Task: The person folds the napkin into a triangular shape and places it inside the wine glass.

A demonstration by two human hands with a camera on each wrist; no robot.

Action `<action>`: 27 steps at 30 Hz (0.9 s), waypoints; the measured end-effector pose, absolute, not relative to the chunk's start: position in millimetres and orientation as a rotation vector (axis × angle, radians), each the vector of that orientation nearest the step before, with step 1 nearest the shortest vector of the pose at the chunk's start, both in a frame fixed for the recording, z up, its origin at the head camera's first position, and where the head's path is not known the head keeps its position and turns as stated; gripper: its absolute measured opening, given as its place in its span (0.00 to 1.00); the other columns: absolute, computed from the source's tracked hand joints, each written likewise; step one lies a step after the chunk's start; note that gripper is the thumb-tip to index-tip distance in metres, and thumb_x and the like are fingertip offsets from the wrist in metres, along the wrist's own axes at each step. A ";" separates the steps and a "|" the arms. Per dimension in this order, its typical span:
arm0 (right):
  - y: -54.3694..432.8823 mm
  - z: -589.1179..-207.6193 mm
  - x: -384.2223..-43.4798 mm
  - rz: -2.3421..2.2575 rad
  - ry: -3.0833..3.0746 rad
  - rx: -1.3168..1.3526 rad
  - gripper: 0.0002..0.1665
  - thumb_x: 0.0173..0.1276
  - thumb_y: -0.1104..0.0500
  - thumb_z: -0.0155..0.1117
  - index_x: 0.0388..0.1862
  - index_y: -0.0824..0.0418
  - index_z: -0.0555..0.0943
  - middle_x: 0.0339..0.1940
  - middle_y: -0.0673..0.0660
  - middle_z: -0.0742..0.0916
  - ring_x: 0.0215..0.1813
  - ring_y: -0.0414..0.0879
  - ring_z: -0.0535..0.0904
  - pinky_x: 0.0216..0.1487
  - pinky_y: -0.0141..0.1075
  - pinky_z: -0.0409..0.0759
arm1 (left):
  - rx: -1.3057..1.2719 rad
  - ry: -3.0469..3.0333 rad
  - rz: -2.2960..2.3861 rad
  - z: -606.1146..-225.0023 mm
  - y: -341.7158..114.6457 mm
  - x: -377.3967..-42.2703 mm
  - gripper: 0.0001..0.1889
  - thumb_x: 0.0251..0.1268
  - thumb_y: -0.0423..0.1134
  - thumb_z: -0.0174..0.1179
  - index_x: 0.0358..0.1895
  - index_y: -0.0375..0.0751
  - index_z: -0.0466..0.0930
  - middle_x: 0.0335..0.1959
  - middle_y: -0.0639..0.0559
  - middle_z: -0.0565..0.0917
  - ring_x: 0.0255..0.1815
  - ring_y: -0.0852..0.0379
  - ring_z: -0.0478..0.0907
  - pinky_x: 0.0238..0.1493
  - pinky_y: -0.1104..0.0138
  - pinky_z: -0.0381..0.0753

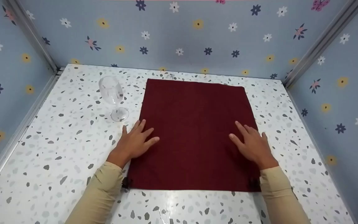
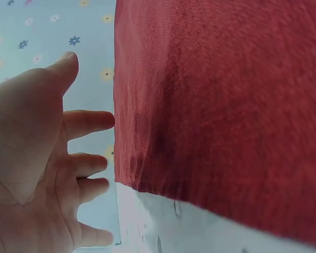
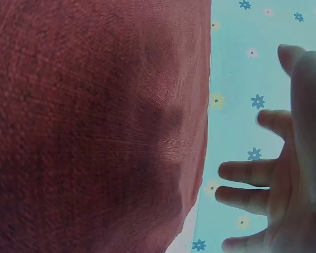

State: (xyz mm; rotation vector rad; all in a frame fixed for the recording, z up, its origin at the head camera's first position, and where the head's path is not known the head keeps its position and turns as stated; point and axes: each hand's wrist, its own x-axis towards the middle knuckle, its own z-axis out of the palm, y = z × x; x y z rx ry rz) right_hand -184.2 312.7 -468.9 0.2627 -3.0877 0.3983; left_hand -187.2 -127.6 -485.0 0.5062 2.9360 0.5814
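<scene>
A dark red cloth (image 1: 194,133), roughly square, lies spread flat on the speckled table. Over its left edge is my left hand (image 1: 137,140), palm down with the fingers spread. My right hand (image 1: 252,144) is over the cloth's right edge, its fingers also spread. Neither hand holds anything. In the left wrist view, the straight fingers of the left hand (image 2: 47,153) are beside the red cloth (image 2: 242,105). The right wrist view has the right hand (image 3: 284,168) with fingers apart, near the cloth (image 3: 95,126). Whether the fingertips touch the fabric, I cannot tell.
A clear stemmed glass (image 1: 112,93) is on the table left of the cloth, just beyond my left hand. The white speckled table (image 1: 57,130) is bounded by flowered panels (image 1: 179,34) at the back and both sides, with metal strips at the corners.
</scene>
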 end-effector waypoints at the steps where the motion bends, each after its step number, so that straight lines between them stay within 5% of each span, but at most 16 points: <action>1: 312.9 -469.5 -184.0 0.396 -3.088 0.258 0.44 0.76 0.28 0.39 0.80 0.52 0.62 0.72 0.68 0.72 0.73 0.64 0.65 0.67 0.72 0.51 | 0.502 2.933 0.585 -485.8 -127.2 -187.5 0.36 0.76 0.65 0.44 0.72 0.41 0.71 0.78 0.34 0.56 0.79 0.37 0.48 0.69 0.30 0.42; 9: 314.3 -475.7 -183.2 0.393 -3.070 0.295 0.38 0.79 0.36 0.47 0.65 0.66 0.77 0.62 0.68 0.81 0.64 0.64 0.75 0.62 0.61 0.70 | 0.459 2.910 0.616 -489.8 -123.5 -188.6 0.34 0.75 0.59 0.51 0.70 0.35 0.71 0.75 0.33 0.61 0.76 0.35 0.55 0.67 0.32 0.57; 27: 319.0 -486.3 -177.1 0.371 -3.100 0.313 0.26 0.74 0.50 0.62 0.59 0.68 0.81 0.61 0.72 0.78 0.62 0.68 0.73 0.58 0.62 0.73 | 0.409 3.030 0.696 -493.1 -129.0 -195.4 0.29 0.70 0.49 0.62 0.62 0.27 0.77 0.69 0.25 0.67 0.67 0.31 0.66 0.64 0.43 0.69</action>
